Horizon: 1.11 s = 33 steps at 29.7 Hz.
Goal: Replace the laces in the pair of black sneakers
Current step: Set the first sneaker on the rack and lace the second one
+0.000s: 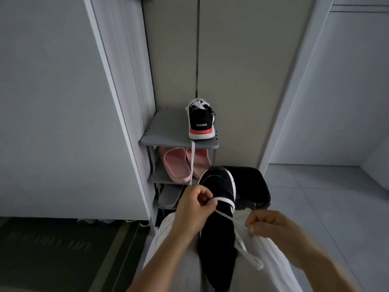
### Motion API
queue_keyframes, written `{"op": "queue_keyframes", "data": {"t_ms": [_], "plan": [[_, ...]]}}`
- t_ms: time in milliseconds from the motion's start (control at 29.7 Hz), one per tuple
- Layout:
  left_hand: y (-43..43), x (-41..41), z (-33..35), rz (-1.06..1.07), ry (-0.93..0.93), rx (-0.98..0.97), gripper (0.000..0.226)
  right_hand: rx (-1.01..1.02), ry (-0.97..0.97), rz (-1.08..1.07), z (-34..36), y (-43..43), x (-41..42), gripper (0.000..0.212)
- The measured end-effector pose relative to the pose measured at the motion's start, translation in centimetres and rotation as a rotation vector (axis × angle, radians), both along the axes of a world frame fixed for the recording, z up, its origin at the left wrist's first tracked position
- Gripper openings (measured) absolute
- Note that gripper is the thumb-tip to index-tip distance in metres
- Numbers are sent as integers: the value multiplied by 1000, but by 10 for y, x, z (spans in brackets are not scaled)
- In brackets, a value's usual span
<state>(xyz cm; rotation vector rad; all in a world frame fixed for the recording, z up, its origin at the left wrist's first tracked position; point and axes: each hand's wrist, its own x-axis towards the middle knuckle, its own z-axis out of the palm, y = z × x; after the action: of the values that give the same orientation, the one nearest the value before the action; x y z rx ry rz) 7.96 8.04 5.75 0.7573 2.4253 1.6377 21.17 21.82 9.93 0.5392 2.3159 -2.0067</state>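
A black sneaker [216, 228] lies on my lap, toe pointing away from me. A white lace [224, 200] crosses its front and trails in a loop [250, 258] over my right thigh. My left hand [193, 209] pinches the lace at the shoe's left side. My right hand [267, 224] pinches the other stretch of lace to the right of the shoe. The second black sneaker [201, 121], heel toward me with a red and white sole, stands on top of the grey shoe rack [166, 131]. Its white lace [192, 163] hangs down over the rack's front.
Pink slippers [179, 165] sit on the rack's middle shelf, grey ones [168, 197] below. A black bin or stool [252, 186] stands behind the shoe on my lap. A grey wall panel is at the left, a dark mat [52, 249] on the floor, pale tiles at right.
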Motion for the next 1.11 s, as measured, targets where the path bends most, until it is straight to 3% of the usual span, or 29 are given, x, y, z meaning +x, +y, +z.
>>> {"op": "queue_keyframes", "data": {"t_ms": [67, 134, 202, 235, 336, 437, 504, 605, 672, 740, 874, 975, 1042, 1109], "plan": [[4, 0, 4, -33, 232, -113, 19, -18, 7, 73, 2, -2, 4, 18], [6, -2, 6, -66, 383, -222, 21, 223, -75, 192, -8, -12, 3, 18], [3, -5, 9, -78, 428, -281, 17, 465, -137, 235, -14, -17, -2, 6], [0, -7, 10, -86, 419, -286, 15, 451, -149, 207, -12, -16, -5, 11], [-15, -5, 9, -17, 251, -255, 14, 291, -127, 138, -5, -9, -10, 21], [-24, 9, 13, -3, -185, -183, 25, 164, -67, 229, 3, -19, -10, 6], [-23, 23, 13, -62, -362, -142, 28, 394, -112, 310, -1, -32, -8, 10], [-23, 31, 8, -52, -341, -113, 23, 820, -83, 160, -9, -34, -13, 16], [-24, 29, 4, -69, -365, -72, 22, 786, 19, -91, -22, -27, -23, 10], [-26, 28, 1, -91, -348, -79, 24, 731, 52, -186, -38, -19, -35, 16], [-28, 25, 2, -93, -337, -106, 24, 778, 123, -146, -44, -17, -49, 14], [-30, 26, 10, -123, -103, -265, 25, 783, 278, -177, -22, -17, -62, 28], [-31, 32, 18, -112, 69, -396, 28, 863, 313, -58, 3, -16, -80, 20], [-26, 37, 22, -131, 82, -479, 33, 890, 260, 93, 26, -15, -100, 14]]}}
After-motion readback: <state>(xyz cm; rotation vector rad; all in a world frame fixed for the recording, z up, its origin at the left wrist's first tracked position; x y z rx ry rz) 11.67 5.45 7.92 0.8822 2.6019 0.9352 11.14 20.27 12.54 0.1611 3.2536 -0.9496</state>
